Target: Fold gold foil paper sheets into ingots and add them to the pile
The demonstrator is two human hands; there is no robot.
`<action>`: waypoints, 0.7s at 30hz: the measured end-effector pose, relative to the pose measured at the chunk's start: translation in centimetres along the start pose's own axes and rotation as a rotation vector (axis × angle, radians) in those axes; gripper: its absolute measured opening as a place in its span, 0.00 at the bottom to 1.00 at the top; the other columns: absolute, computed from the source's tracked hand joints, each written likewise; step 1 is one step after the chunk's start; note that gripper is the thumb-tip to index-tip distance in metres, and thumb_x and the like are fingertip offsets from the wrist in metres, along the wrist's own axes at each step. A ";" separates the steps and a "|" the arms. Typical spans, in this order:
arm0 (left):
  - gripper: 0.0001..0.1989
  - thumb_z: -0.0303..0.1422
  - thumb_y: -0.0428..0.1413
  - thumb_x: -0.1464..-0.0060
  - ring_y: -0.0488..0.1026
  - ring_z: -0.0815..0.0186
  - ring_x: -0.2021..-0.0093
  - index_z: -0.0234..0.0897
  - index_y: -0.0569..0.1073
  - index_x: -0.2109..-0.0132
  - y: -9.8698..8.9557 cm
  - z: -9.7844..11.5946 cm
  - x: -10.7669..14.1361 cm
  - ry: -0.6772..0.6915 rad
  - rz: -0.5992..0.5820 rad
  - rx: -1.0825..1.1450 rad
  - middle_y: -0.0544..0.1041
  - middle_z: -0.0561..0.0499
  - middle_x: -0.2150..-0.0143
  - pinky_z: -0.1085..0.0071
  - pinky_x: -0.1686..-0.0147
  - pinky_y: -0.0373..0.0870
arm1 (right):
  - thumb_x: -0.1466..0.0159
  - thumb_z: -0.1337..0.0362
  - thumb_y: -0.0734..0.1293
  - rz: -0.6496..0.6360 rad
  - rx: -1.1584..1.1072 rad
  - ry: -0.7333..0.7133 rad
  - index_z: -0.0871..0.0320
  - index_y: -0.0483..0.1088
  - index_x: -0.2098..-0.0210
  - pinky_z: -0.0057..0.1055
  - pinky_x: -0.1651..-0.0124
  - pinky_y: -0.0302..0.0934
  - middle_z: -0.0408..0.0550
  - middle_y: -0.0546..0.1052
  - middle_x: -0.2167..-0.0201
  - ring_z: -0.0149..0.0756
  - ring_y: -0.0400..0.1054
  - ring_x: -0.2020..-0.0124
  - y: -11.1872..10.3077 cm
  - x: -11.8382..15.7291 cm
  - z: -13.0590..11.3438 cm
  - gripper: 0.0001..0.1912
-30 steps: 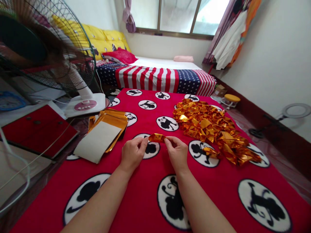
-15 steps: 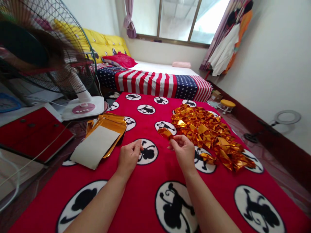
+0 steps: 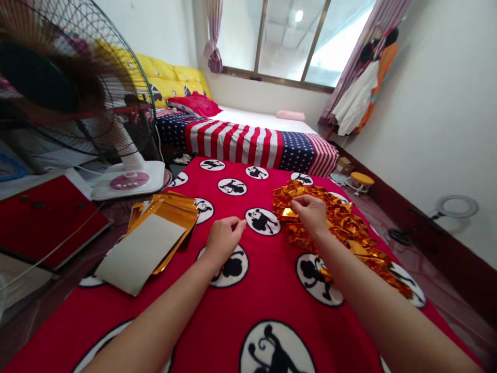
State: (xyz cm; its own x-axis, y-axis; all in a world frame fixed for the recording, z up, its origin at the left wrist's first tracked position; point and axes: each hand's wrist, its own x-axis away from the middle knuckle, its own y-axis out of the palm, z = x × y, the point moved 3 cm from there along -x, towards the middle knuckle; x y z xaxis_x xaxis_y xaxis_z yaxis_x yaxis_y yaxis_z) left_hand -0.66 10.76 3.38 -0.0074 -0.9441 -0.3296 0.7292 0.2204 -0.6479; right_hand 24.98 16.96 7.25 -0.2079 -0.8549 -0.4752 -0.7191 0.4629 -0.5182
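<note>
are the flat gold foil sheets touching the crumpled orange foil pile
Apart: the head view shows red cloth between the flat gold foil sheets and the crumpled orange foil pile.

Shiny orange-gold folded foil pieces (image 3: 350, 224) lie heaped loosely on the red cloth (image 3: 212, 336).

Single head-worn view, facing forward and down, near the hands (image 3: 225, 239), window (image 3: 289, 49) well beyond

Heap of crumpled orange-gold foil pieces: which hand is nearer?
Right. The right hand is over the foil heap, contact unclear; the left hand is apart, off to the heap's left.
</note>
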 end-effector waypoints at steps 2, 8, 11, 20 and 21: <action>0.13 0.36 0.51 0.40 0.76 0.61 0.60 0.37 0.79 0.62 1.0 0.4 -3.4 0.085 0.027 -0.003 0.80 0.46 0.62 0.69 0.58 0.67 | 0.46 0.60 0.67 0.036 0.046 0.031 0.60 0.78 0.73 0.30 0.70 0.60 0.49 0.79 0.78 0.37 0.71 0.76 0.3 -2.0 0.8 0.11; 0.27 0.44 0.46 0.37 0.58 0.50 0.33 0.39 0.64 0.35 4.6 -1.7 -11.7 -0.045 -0.232 -0.368 0.60 0.40 0.32 0.53 0.38 0.57 | 0.45 0.62 0.67 0.051 0.255 0.041 0.59 0.80 0.71 0.30 0.69 0.59 0.50 0.80 0.75 0.39 0.72 0.73 0.4 -7.0 2.4 0.10; 0.30 0.49 0.44 0.38 0.51 0.44 0.31 0.42 0.62 0.34 5.9 -3.2 -13.8 -0.092 -0.310 -0.400 0.57 0.40 0.30 0.44 0.36 0.49 | 0.44 0.62 0.68 0.030 0.397 0.017 0.57 0.81 0.69 0.31 0.67 0.58 0.51 0.81 0.73 0.40 0.72 0.70 0.6 -8.6 2.9 0.09; 0.34 0.53 0.40 0.39 0.43 0.44 0.28 0.46 0.56 0.31 8.1 -3.9 -13.2 -0.023 -0.251 -0.618 0.50 0.43 0.27 0.41 0.34 0.38 | 0.39 0.59 0.65 -0.064 0.704 -0.055 0.53 0.80 0.63 0.31 0.62 0.61 0.50 0.81 0.64 0.42 0.73 0.61 3.2 -12.1 3.4 0.12; 0.34 0.54 0.39 0.39 0.43 0.44 0.28 0.46 0.56 0.31 8.1 -3.9 -13.1 -0.020 -0.244 -0.629 0.51 0.43 0.27 0.42 0.34 0.39 | 0.38 0.59 0.64 -0.082 0.728 -0.050 0.52 0.80 0.62 0.31 0.62 0.61 0.50 0.82 0.63 0.42 0.73 0.60 3.6 -12.5 3.5 0.12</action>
State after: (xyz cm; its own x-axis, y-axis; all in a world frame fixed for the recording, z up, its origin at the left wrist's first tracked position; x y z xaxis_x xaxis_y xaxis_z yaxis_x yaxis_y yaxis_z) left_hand 2.64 25.84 -0.26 -0.1043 -0.9880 -0.1143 0.1707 0.0954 -0.9807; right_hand 27.35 30.13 8.81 -0.1297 -0.8899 -0.4374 -0.1051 0.4509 -0.8863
